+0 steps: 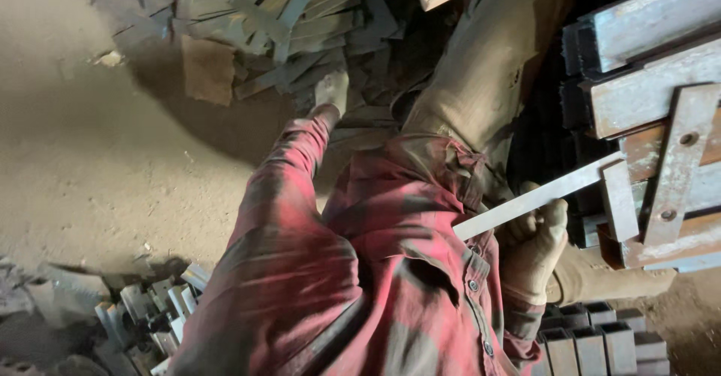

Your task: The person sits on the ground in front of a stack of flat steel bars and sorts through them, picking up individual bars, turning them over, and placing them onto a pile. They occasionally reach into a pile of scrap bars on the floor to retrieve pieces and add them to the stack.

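I am bent over, with my red plaid shirt filling the middle of the view. My left hand point(331, 90), in a dirty light glove, reaches down to a heap of flat grey metal strips point(315, 23) on the ground and touches them; its fingers are hidden. My right hand point(535, 241), also gloved, grips a long flat metal strip point(537, 198). The strip slants up to the right, and its far end rests against a stack of steel bars point(646, 90).
A drilled rusty flat plate point(680, 162) leans on the stack at right. Short square tube sections point(593, 342) stand at bottom right. Small cut metal pieces point(150, 308) lie at bottom left. A brown board piece point(208, 69) lies on the sandy floor point(98, 151).
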